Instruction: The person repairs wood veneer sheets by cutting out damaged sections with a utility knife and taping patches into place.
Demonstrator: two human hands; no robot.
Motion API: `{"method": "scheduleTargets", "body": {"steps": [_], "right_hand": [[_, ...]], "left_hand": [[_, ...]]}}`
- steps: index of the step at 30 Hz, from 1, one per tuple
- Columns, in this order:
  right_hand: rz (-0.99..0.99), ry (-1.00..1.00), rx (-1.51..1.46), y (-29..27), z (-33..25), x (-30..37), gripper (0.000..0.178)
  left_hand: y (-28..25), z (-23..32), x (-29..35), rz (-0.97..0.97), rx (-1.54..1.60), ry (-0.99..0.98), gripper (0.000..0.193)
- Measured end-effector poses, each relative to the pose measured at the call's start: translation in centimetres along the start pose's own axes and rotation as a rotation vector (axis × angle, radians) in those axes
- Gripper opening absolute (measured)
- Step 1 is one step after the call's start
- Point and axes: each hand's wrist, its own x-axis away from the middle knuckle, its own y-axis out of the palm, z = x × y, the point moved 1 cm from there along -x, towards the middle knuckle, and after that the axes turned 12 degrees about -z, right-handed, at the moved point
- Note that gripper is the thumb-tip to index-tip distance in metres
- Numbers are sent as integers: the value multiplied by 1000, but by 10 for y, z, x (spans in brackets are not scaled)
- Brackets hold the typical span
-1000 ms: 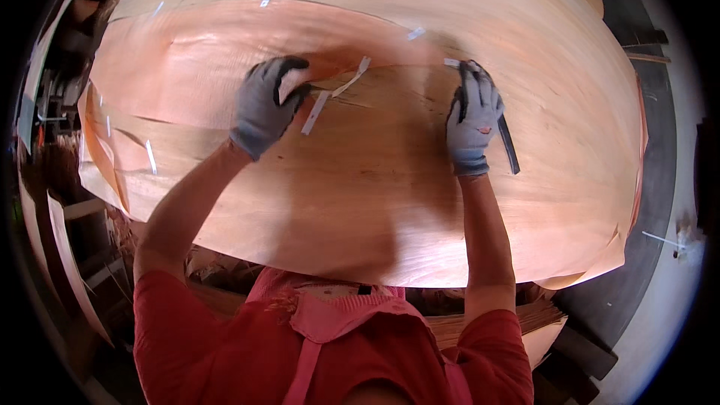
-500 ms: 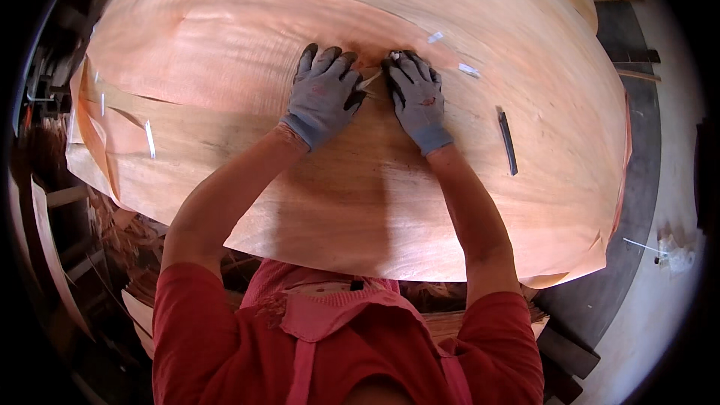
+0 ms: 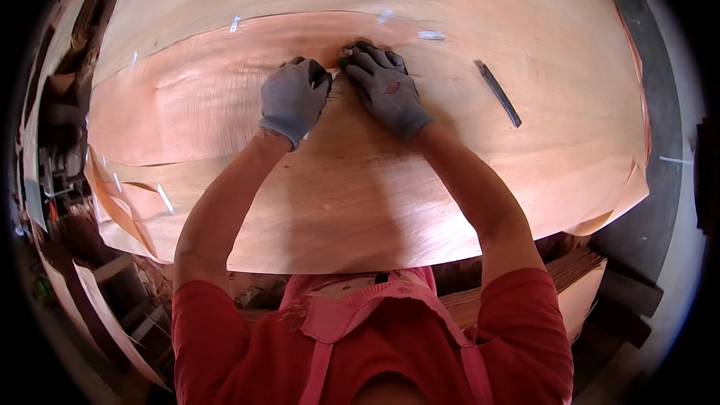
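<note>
The gloved left hand (image 3: 291, 96) curls, the right hand (image 3: 384, 88) stretches over the veneer (image 3: 349, 195); from here I can't tell whether either pinches anything

L hand (image 3: 295, 97): fingertips hidden; white strip (image 3: 305, 136) by wrist part-covered. Pale bit (image 3: 347, 52) at R hand (image 3: 384, 90) too sm. to ID. Veneer sheet (image 3: 337, 202): far edge cut off.

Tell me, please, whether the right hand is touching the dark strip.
Apart: the head view plainly shows bare wood sheet between the right hand and the dark strip.
</note>
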Motion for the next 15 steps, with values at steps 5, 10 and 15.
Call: {"method": "scheduleTargets", "body": {"steps": [5,10,15], "right_hand": [[-1,2,-7,-1,-2,0,30],[26,-15,-5,1,-1,0,29],[-4,41,-36,-2,-2,-4,31]], "left_hand": [[2,-14,-5,-386,1037,-376,23],[14,-27,4,-449,1107,-450,25],[14,-18,8,-441,1211,-514,27]]}}
